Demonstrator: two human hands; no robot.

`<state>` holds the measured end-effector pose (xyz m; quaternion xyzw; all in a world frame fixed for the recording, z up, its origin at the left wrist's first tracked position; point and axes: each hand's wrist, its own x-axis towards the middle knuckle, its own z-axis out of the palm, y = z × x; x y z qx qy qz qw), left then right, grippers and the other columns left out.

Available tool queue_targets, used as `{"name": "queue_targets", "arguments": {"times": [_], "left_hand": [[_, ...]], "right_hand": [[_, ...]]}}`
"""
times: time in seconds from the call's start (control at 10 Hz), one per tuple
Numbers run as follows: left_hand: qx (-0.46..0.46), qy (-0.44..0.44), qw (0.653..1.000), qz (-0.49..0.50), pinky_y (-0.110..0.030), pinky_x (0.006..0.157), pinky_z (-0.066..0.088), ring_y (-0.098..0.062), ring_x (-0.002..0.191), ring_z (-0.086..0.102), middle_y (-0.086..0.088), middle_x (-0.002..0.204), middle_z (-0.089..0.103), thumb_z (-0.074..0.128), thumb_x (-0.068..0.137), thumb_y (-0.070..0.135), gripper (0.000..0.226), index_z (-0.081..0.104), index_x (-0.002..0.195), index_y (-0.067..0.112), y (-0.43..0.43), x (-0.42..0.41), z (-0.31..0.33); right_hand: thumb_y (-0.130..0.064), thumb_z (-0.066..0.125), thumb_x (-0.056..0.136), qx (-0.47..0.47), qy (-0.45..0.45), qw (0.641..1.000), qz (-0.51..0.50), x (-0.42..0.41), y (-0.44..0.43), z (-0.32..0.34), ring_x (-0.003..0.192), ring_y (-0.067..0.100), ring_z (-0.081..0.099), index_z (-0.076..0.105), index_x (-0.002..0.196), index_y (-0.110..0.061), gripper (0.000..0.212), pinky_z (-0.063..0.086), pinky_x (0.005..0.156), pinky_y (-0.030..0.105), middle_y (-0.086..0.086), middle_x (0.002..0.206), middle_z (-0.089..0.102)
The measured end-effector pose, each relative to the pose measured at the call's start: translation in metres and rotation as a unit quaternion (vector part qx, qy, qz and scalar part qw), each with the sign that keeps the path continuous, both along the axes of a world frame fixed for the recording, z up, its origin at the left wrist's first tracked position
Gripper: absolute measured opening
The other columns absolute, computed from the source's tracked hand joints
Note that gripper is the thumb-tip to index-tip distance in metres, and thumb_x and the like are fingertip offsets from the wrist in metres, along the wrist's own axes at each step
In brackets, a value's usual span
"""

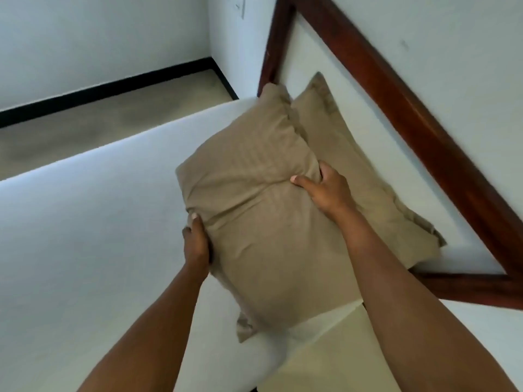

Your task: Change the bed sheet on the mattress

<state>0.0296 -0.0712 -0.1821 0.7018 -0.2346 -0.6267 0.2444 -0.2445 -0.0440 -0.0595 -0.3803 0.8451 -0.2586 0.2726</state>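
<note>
The left grip (196, 241) clasps the near left edge of a tan, faintly striped fabric pillow (254, 210), thumb on top and fingers tucked out of sight beneath it. The right grip (325, 188) grasps the same pillow further up on its right side, thumb laid flat across the cloth and fingers dug into a fold, so the fabric puckers into creases between the two hands. Both bare forearms reach in from the bottom of the view. The pillow is held tilted over the head end of the white mattress (99, 236), its lower corner hanging near the mattress corner; whether it touches the bed cannot be told. The mattress top is smooth and white, and whether that is a sheet or bare ticking cannot be told. Just behind the held pillow, a second tan pillow (353, 165) lies against the cream panel of the dark red-brown wooden headboard (410, 114). Beyond the bed are a beige floor (85, 123), a black skirting board (113, 86) and white walls (99, 38).
</note>
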Motion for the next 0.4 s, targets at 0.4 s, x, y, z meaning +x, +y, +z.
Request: {"name": "queue_targets", "arguments": {"times": [0.4], "left_hand": [[-0.025,-0.095,0.931,-0.35,-0.053,0.114,0.039,-0.036,0.146,0.035,-0.005,0.165,0.025,0.037,0.096,0.071,0.077,0.007,0.16,0.039,0.03,-0.077,-0.013]], "right_hand": [[-0.04,0.048,0.1,0.123,0.2,0.972,0.003,-0.013,0.065,-0.105,0.142,0.036,0.038,0.025,0.159,-0.013,0.069,0.033,0.113,0.05,0.016,0.158,0.037]]}}
